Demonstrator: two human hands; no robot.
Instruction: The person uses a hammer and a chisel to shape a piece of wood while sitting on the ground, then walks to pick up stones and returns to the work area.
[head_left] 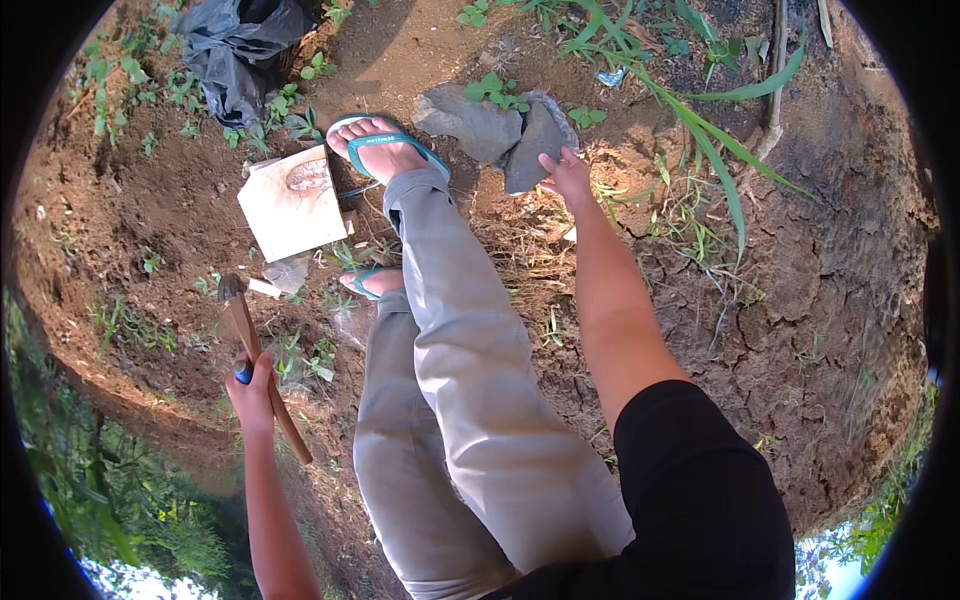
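Note:
My left hand [252,392] is closed around the wooden handle of a hammer [240,318], held tilted above the soil with its dark head pointing away from me. A small blue thing [243,373] shows at the fingers of that hand; I cannot make out what it is. My right hand [570,180] grips the right edge of a flat dark-grey stone slab [535,150], thumb on top. This slab lies against a second, wider grey stone [465,122] to its left, overlapping or touching it. The fingers under the slab are hidden.
My sandalled feet [385,150] stand left of the stones. Beside them lies a pale square tile [290,205] with a brown stain. A black plastic bag [245,60] sits at the far left. Long grass blades [720,150] and a stick [775,90] are at the right.

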